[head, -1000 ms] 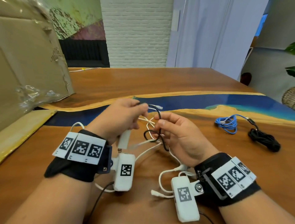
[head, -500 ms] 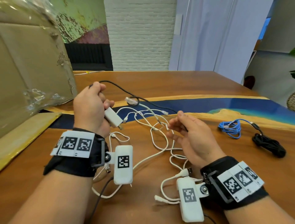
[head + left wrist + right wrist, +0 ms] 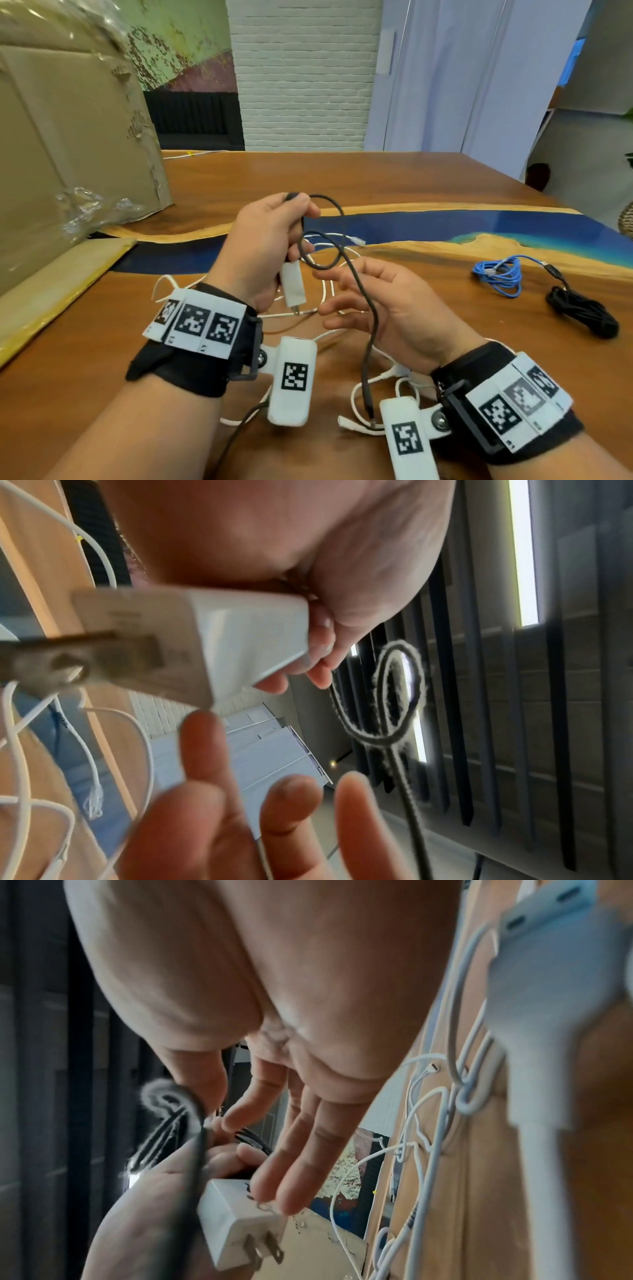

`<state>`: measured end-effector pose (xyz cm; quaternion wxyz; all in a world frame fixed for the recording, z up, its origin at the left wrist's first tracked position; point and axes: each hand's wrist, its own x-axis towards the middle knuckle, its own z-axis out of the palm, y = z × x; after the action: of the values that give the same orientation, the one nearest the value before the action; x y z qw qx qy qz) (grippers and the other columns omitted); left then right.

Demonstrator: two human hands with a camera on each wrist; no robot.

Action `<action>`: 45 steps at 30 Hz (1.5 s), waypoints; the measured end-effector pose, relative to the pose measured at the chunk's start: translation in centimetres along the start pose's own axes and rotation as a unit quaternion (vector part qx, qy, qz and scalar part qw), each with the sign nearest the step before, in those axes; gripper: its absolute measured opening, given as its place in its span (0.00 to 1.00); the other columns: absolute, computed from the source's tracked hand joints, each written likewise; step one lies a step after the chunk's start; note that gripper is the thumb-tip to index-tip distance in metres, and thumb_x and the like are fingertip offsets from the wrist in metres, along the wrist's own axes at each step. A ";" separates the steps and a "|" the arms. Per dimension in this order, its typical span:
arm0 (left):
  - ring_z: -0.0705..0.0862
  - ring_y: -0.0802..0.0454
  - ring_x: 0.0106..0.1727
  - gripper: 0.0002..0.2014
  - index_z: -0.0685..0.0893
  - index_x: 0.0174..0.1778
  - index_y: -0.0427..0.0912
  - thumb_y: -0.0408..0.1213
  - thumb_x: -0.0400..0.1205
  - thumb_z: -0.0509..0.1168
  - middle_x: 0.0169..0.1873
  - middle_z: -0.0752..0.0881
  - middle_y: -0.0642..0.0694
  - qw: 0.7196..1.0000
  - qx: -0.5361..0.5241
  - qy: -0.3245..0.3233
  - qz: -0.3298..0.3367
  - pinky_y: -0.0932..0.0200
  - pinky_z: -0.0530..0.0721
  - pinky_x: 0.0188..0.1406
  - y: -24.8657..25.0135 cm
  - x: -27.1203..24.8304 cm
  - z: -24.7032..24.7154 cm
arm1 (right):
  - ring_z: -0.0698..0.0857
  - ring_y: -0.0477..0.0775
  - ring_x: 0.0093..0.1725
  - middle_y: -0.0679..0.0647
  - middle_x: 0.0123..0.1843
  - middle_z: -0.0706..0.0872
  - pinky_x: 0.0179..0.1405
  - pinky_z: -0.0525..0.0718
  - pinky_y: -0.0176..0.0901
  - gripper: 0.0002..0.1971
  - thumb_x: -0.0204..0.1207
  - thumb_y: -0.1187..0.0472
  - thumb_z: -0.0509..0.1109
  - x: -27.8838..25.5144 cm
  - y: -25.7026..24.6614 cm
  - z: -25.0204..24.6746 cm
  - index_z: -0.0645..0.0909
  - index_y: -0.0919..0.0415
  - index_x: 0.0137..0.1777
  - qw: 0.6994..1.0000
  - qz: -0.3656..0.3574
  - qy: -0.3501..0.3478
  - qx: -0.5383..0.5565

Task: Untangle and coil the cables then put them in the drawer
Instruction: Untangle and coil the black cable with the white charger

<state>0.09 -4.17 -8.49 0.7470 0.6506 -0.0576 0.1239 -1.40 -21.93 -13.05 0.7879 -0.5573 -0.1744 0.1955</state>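
My left hand (image 3: 294, 233) is raised over the table and grips a white charger plug (image 3: 292, 284) (image 3: 219, 642) (image 3: 236, 1221) in its lower fingers. Its thumb and forefinger pinch one end of a black cable (image 3: 356, 284) (image 3: 400, 691) (image 3: 192, 1150). That cable makes a loop and hangs down across my right hand (image 3: 339, 294), whose fingers are spread and relaxed just right of the plug. Tangled white cables (image 3: 363, 390) (image 3: 421, 1123) (image 3: 20, 750) lie on the wooden table (image 3: 428, 185) beneath both hands. No drawer is in view.
A coiled blue cable (image 3: 500, 274) and a coiled black cable (image 3: 582, 311) lie on the table at the right. A large cardboard box (image 3: 68, 137) with plastic wrap stands at the left. A blue resin strip (image 3: 445, 226) crosses the table.
My left hand came back from the upper left toward the middle, so the stretched black cable slackened into a loop. My right hand opened and now has the cable hanging across it.
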 end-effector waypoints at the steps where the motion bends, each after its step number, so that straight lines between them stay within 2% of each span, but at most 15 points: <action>1: 0.66 0.53 0.21 0.13 0.84 0.42 0.40 0.38 0.91 0.60 0.18 0.65 0.53 1.000 0.011 -0.010 -0.005 0.58 0.79 0.32 -0.1 -0.1 0.1 | 0.90 0.61 0.45 0.67 0.65 0.89 0.46 0.92 0.52 0.18 0.84 0.61 0.66 0.0 -0.2 0.0 0.77 0.79 0.62 1.000 -0.007 0.007 0.013; 5: 0.68 0.56 0.19 0.12 0.86 0.45 0.36 0.37 0.90 0.62 0.16 0.67 0.55 0.997 0.077 -0.023 -0.017 0.54 0.73 0.32 -0.3 -0.3 0.1 | 0.89 0.62 0.40 0.67 0.55 0.90 0.47 0.91 0.55 0.22 0.77 0.50 0.73 -0.5 -1.3 -0.3 0.77 0.62 0.66 0.999 -0.035 -0.004 0.039; 7: 0.68 0.55 0.21 0.12 0.88 0.45 0.36 0.37 0.88 0.64 0.18 0.68 0.53 0.993 0.113 -0.027 -0.014 0.55 0.73 0.31 -0.4 -0.5 0.2 | 0.85 0.57 0.31 0.65 0.49 0.90 0.37 0.90 0.51 0.24 0.77 0.51 0.74 -0.6 -1.5 -0.3 0.76 0.60 0.70 0.999 -0.034 -0.006 0.042; 9: 0.66 0.54 0.23 0.12 0.90 0.45 0.35 0.37 0.88 0.65 0.20 0.68 0.51 0.989 0.136 -0.053 -0.020 0.58 0.72 0.29 -0.2 -0.7 0.2 | 0.72 0.48 0.21 0.60 0.39 0.85 0.19 0.76 0.39 0.24 0.78 0.55 0.72 -0.5 -1.7 -0.3 0.78 0.61 0.73 0.999 -0.032 0.012 0.022; 12: 0.65 0.55 0.21 0.16 0.90 0.43 0.34 0.39 0.89 0.62 0.20 0.65 0.51 0.977 0.155 -0.129 -0.061 0.58 0.74 0.30 0.2 -0.9 0.0 | 0.61 0.43 0.20 0.51 0.28 0.74 0.16 0.56 0.34 0.14 0.77 0.56 0.71 -0.3 -2.2 -1.1 0.90 0.60 0.58 0.994 -0.051 0.083 -0.056; 14: 0.61 0.52 0.19 0.21 0.90 0.38 0.35 0.41 0.90 0.59 0.19 0.62 0.49 0.971 0.122 -0.182 -0.092 0.55 0.73 0.30 0.4 -1.2 0.0 | 0.61 0.43 0.19 0.49 0.26 0.71 0.15 0.58 0.33 0.09 0.79 0.57 0.71 -0.4 -2.8 -1.9 0.92 0.58 0.47 0.988 -0.079 0.124 -0.053; 17: 0.58 0.52 0.17 0.25 0.89 0.36 0.34 0.43 0.90 0.55 0.18 0.58 0.49 0.960 0.033 -0.256 -0.111 0.53 0.74 0.31 0.5 -1.8 0.3 | 0.60 0.45 0.20 0.49 0.26 0.68 0.16 0.58 0.35 0.10 0.75 0.54 0.71 -0.7 -3.4 -2.3 0.91 0.59 0.46 0.985 -0.099 0.139 -0.033; 20: 0.60 0.56 0.17 0.22 0.91 0.49 0.33 0.42 0.88 0.55 0.19 0.57 0.51 0.943 -0.108 -0.298 -0.099 0.57 0.77 0.31 0.8 -2.4 1.0 | 0.59 0.44 0.20 0.48 0.24 0.66 0.16 0.56 0.36 0.11 0.81 0.55 0.70 -0.7 -3.1 -2.0 0.91 0.59 0.46 0.984 -0.101 0.142 -0.040; 25: 0.74 0.55 0.27 0.22 0.78 0.74 0.30 0.38 0.91 0.49 0.26 0.68 0.52 0.950 -0.273 -0.153 -0.013 0.57 0.81 0.48 1.7 -1.9 1.6 | 0.58 0.45 0.22 0.48 0.25 0.63 0.17 0.58 0.33 0.13 0.88 0.62 0.65 -0.6 -2.3 -1.8 0.93 0.56 0.54 0.981 -0.035 0.098 -0.166; 29: 0.91 0.48 0.42 0.19 0.74 0.76 0.28 0.35 0.92 0.55 0.34 0.83 0.47 0.952 -0.306 -0.016 0.001 0.53 0.90 0.54 1.2 -1.2 1.6 | 0.63 0.41 0.22 0.45 0.24 0.69 0.20 0.62 0.31 0.13 0.88 0.65 0.67 -1.3 -2.1 -0.8 0.93 0.54 0.58 0.956 -0.011 -0.011 -0.291; 32: 0.92 0.49 0.41 0.18 0.72 0.76 0.29 0.34 0.92 0.57 0.47 0.93 0.41 0.952 -0.303 0.052 -0.009 0.56 0.91 0.49 0.6 -0.7 1.6 | 0.68 0.40 0.25 0.46 0.26 0.74 0.24 0.67 0.28 0.12 0.87 0.64 0.68 -1.7 -2.5 -0.6 0.93 0.56 0.59 0.944 -0.013 -0.052 -0.326; 35: 0.92 0.49 0.40 0.12 0.74 0.70 0.34 0.33 0.92 0.57 0.53 0.94 0.40 0.954 -0.275 0.116 -0.019 0.57 0.91 0.44 0.4 0.0 0.7 | 0.76 0.50 0.35 0.59 0.37 0.88 0.37 0.73 0.41 0.08 0.83 0.60 0.73 -1.9 -3.1 -0.8 0.95 0.51 0.52 0.936 -0.054 -0.034 -0.347; 40: 0.93 0.48 0.44 0.09 0.75 0.66 0.39 0.35 0.93 0.55 0.52 0.94 0.43 0.965 -0.226 0.130 -0.026 0.56 0.90 0.47 0.7 0.3 -0.1 | 0.89 0.56 0.42 0.52 0.42 0.95 0.48 0.85 0.47 0.07 0.77 0.54 0.76 -1.9 -3.4 -0.6 0.96 0.49 0.49 0.930 -0.103 0.003 -0.353; 43: 0.94 0.47 0.47 0.12 0.75 0.71 0.38 0.34 0.93 0.55 0.48 0.95 0.46 0.993 -0.081 0.086 -0.015 0.54 0.90 0.45 0.4 0.2 -0.1 | 0.75 0.40 0.23 0.40 0.22 0.78 0.27 0.71 0.24 0.13 0.79 0.52 0.71 -2.1 -3.8 -0.9 0.95 0.57 0.50 0.938 -0.128 0.008 -0.323; 45: 0.94 0.46 0.45 0.15 0.75 0.74 0.37 0.32 0.92 0.56 0.47 0.95 0.45 0.998 0.049 0.011 -0.022 0.46 0.89 0.54 0.1 -0.2 0.3 | 0.73 0.37 0.19 0.39 0.19 0.75 0.22 0.69 0.22 0.13 0.84 0.60 0.68 -2.3 -4.2 -1.1 0.93 0.64 0.51 0.940 -0.147 0.013 -0.308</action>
<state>-0.14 -4.50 -8.38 0.7171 0.6863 -0.0290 0.1175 -2.37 -25.26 -9.58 0.5996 -0.7435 -0.2959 0.0068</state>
